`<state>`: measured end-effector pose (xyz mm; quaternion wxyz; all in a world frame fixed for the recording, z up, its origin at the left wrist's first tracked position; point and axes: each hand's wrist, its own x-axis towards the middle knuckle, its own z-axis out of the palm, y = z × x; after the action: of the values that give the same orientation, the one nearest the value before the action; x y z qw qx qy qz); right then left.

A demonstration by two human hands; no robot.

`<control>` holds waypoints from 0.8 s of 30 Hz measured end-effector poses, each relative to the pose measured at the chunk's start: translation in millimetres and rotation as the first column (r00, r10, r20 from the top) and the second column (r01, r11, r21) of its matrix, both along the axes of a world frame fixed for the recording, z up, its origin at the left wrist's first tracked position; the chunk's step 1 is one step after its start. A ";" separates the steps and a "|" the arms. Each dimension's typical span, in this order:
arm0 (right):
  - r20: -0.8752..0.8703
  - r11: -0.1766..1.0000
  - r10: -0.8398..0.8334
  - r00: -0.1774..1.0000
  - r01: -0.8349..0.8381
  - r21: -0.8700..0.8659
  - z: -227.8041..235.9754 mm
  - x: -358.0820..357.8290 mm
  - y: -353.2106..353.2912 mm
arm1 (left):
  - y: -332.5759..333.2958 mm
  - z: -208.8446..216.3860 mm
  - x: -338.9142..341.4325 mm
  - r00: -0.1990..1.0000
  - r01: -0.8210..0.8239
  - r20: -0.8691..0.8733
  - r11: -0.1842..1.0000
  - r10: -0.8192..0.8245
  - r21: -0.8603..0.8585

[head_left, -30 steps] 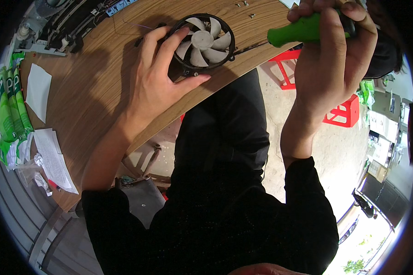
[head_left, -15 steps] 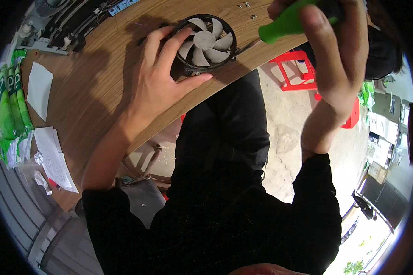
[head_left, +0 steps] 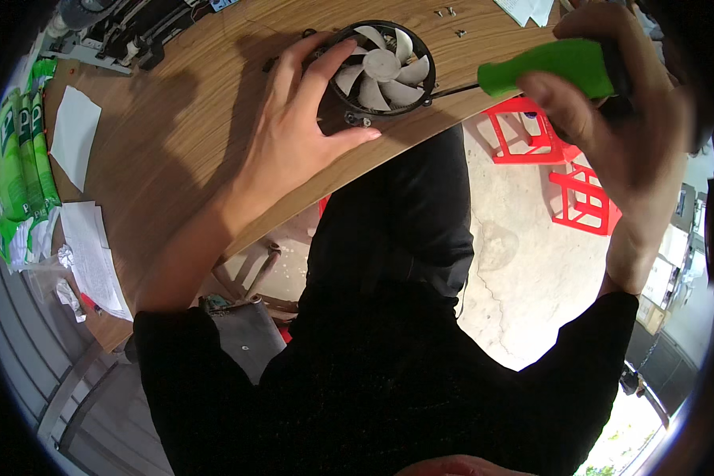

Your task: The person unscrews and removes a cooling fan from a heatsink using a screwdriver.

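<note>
A round cooling fan with pale blades in a black ring frame lies on the wooden table near its front edge. My left hand grips it from the left, fingers over the far rim and thumb at the near side. From the right, my right hand holds a screwdriver by its thick green handle, fingers wrapped round it. The thin dark shaft runs nearly level, its tip at the fan frame's lower right lug. Several small screws lie beyond the fan.
At the left are green packages and white papers. Dark machine parts stand at the far left, more papers at the far edge. Red plastic stools stand on the floor to the right, past the table edge.
My right hand has swung right and slightly down with the screwdriver, whose handle now lies more level and shows more fully. The whole view has shifted a little; my left hand still holds the fan.
</note>
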<state>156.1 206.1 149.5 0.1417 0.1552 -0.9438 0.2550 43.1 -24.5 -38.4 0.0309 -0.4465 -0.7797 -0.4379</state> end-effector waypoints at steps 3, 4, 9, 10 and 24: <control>0.003 0.999 -0.010 1.000 0.009 0.045 0.4 -4.9 -1.8 | -2.7 -0.1 -1.6 1.000 0.004 0.030 1.000 -0.004 -0.003; 0.013 0.998 -0.012 1.000 0.011 0.058 2.0 -5.4 1.4 | -4.5 -1.4 -2.6 1.000 -0.009 0.028 1.000 0.009 -0.006; 0.001 0.993 -0.057 0.998 0.056 0.105 5.7 -2.0 4.3 | -1.8 -0.9 -4.3 0.999 0.023 0.026 1.000 -0.023 0.006; -0.003 0.991 -0.064 0.998 0.063 0.119 6.7 -1.7 4.5 | -0.7 -1.2 -4.6 0.999 0.029 0.030 1.000 -0.029 0.005; 0.137 0.944 -0.161 0.977 0.112 0.311 31.7 -12.6 -7.2 | -3.7 4.0 -7.2 0.999 0.024 0.025 0.999 -0.022 -0.046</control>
<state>143.5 198.9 181.2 0.0571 0.0878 -0.9885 0.1093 35.9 -28.2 -34.4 0.0061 -0.4508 -0.7847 -0.4255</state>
